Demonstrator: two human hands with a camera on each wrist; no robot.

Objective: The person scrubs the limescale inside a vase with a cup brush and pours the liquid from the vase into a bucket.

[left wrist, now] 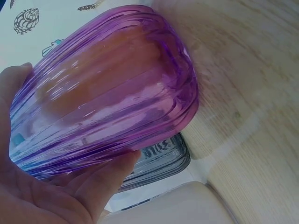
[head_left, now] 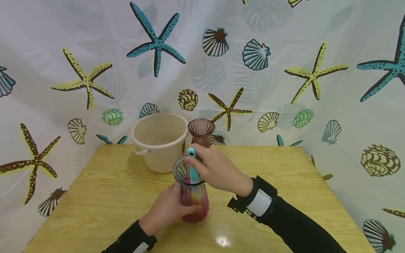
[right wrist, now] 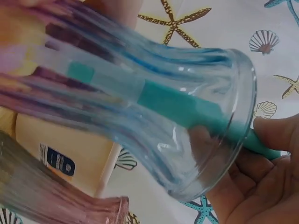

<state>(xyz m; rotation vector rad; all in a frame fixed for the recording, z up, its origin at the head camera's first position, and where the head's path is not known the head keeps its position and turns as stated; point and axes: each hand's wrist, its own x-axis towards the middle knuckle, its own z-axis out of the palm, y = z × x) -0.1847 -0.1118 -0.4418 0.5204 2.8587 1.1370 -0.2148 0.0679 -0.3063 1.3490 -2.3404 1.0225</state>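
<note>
A ribbed glass vase (head_left: 199, 200), clear blue at the rim and pink-purple toward the base, stands tilted over the table. My left hand (head_left: 169, 207) grips its body, thumb and fingers around the glass in the left wrist view. From above, my right hand (head_left: 218, 170) pinches the teal handle of a bottle brush (head_left: 193, 173) at the vase's mouth. Through the clear neck, the right wrist view shows the teal handle (right wrist: 180, 105) running down inside. Lower down, an orange-yellow shape shows blurred through the tinted glass; its form is hard to make out.
Behind the vase stands a second, brownish-pink glass vase (head_left: 201, 128), partly covered by my right hand. A cream bucket (head_left: 164, 158) with a side handle is at the back left. A patterned cloth (head_left: 196, 42) hangs around the wooden table (head_left: 269, 196).
</note>
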